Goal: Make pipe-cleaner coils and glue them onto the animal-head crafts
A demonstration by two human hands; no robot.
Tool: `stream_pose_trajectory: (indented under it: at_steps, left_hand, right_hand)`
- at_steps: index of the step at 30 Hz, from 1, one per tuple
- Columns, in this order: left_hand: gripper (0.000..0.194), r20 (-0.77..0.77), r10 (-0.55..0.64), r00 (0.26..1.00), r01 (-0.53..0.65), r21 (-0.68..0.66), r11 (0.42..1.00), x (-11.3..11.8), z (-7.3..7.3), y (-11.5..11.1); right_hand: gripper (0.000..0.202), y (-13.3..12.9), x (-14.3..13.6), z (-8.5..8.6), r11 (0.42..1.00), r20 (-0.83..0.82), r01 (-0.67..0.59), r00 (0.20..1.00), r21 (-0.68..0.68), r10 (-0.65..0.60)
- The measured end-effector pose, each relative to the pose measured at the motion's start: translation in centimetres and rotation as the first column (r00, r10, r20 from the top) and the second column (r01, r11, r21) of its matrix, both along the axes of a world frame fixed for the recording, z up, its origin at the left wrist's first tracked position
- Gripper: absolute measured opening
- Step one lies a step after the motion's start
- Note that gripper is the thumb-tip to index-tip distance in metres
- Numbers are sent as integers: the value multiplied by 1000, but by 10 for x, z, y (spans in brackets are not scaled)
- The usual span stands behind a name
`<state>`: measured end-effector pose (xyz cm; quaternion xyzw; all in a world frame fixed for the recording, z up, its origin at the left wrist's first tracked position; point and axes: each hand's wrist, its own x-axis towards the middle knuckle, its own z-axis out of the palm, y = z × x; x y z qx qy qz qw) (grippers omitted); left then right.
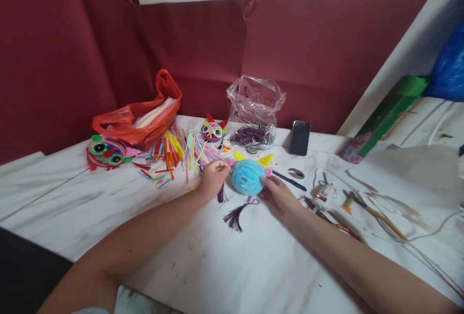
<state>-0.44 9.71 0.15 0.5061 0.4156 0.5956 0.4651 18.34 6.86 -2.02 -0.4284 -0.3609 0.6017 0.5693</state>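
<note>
A round blue coiled disc (248, 177) with yellow pointed ears and small pink pieces at its sides is held just above the table. My right hand (279, 193) grips its right edge between thumb and fingers. At the disc's left side, my left hand (214, 178) is closed in a pinch by a pink piece; whether it holds that piece is too small to tell. One dark purple tassel (222, 194) hangs or lies below my left hand, and another tassel (235, 218) lies on the white table (217, 265) under the disc.
Behind are a red bag (137, 123), colourful strips (170, 152), two decorated faces (105, 153), a clear bag (253, 111) and a phone (299, 138). To the right lie a dark pen-like tool (289, 180), a glue gun (324, 194), pliers (380, 217) and cables.
</note>
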Motion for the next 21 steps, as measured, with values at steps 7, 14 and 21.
stream_pose_trajectory:
  at_steps: [7, 14, 21]
  left_hand:
    - [6, -51, 18, 999, -15, 51, 999, 2, -10, 6]
    - [12, -352, 245, 903, -61, 458, 887, 1, -21, 21]
    - [14, -426, 347, 835, -33, 590, 807, 0, -26, 25]
  right_hand:
    - [36, -11, -2, -5, 988, 2, -82, 997, 131, 82]
    - [34, -14, -1, -6, 993, 47, -44, 998, 111, 39]
    - [38, -15, -1, -3, 991, 60, -75, 996, 108, 69]
